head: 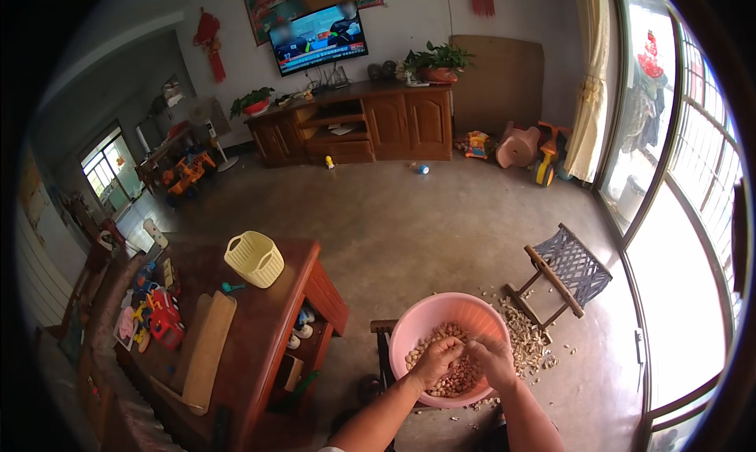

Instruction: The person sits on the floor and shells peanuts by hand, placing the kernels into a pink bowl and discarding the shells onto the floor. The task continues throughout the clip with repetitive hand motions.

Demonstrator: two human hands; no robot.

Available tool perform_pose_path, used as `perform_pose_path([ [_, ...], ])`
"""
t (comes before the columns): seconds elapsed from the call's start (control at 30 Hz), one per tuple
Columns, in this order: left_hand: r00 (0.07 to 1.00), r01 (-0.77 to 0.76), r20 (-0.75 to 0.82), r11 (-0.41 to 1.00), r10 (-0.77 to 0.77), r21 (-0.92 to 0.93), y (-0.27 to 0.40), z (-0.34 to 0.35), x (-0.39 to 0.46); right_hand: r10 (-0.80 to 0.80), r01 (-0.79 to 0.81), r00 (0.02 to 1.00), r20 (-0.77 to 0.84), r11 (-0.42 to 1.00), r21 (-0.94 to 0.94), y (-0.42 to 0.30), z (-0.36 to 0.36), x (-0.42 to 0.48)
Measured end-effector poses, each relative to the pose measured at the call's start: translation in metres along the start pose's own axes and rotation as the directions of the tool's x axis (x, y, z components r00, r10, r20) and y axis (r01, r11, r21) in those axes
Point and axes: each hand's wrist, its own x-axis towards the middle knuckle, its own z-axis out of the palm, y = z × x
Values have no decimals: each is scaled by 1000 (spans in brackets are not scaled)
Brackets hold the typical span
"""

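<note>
A pink plastic basin (pixel 407 316) holds a heap of peanuts (pixel 452 332), some in tan shells and some reddish kernels. Above the heap, my left hand (pixel 439 357) and my right hand (pixel 491 357) meet at the fingertips. Both have curled, pinching fingers; whatever may be between them is too small and covered to make out. Broken peanut shells (pixel 524 340) litter the floor along the basin's right side, with a few more scattered below it. Under the basin's left edge shows part of a dark stool (pixel 384 327).
A folding stool with a woven seat (pixel 570 263) stands among the shells. To the left, a wooden table (pixel 248 328) carries a cream basket (pixel 255 260), a cardboard piece (pixel 209 351) and a red toy truck (pixel 165 322). Glass doors (pixel 667 263) line the right; a TV cabinet (pixel 407 124) is far ahead.
</note>
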Motion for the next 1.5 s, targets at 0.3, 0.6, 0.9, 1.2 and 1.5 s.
perform_pose_path([
  [0.3, 1000, 26, 17, 999, -25, -44, -6, 5, 1, -206, 181, 978, -44, 930, -321, 23, -8, 6],
  [0.6, 999, 33, -18, 999, -33, 23, 2, 6, -3, -275, 229, 961, -41, 867, -444, 0, 4, 1],
  [0.9, 999, -22, -28, 997, 24, 76, -2, 6, 0, -385, 287, 923, 6, 676, -678, 4, -1, 1],
  [1.2, 948, -305, 62, 840, 312, 448, -6, -3, 12, -343, 315, 934, 103, 650, -691, 10, -6, 2],
  [1.5, 992, -65, 111, 992, 53, 110, 10, -1, 1, 142, -129, 985, 94, 982, -137, -9, -8, -5],
])
